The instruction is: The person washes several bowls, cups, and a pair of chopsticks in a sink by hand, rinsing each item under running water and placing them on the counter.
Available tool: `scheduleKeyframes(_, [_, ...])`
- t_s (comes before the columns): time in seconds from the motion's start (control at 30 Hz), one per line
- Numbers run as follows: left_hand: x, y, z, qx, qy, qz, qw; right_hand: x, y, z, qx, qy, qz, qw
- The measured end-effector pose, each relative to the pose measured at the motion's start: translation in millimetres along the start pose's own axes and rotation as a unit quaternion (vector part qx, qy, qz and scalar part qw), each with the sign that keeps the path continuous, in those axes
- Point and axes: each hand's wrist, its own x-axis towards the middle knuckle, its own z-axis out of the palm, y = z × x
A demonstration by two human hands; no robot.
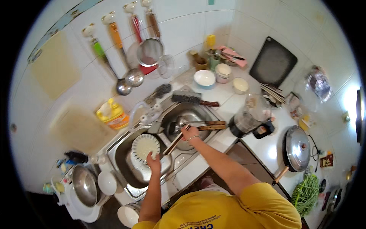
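Observation:
Over the left sink basin (122,168), my left hand (153,160) grips the near edge of a white plate (145,147) with short dark dashes round its rim. My right hand (190,135) is closed round dark, slender sticks that look like chopsticks (174,145), slanting down to the left over the divider between the basins. Beneath that hand, the right basin (179,112) holds metal cooking tools with wooden handles (213,125) resting across its right edge. Part of the tools is hidden by my hand.
A cleaver (187,97) lies behind the right basin. The faucet (146,114) and a yellow detergent bottle (114,114) stand behind the sink. To the right are a blender (249,116) and a lidded pan (297,149). Metal bowls (84,186) sit at left.

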Motion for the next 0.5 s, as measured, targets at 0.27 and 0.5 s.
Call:
scheduleKeyframes(0.27, [15.7, 163.1, -27.1, 0.235, -0.192, 0.097, 0.948, -47.7, -72.4, 37.8, -0.040, -0.168, -0.101, 0.980])
scheduleKeyframes(0.5, [22.9, 86.8, -36.2, -0.039, -0.107, 0.058, 0.992, -42.2, -81.1, 18.0, 0.113, -0.308, -0.035, 0.944])
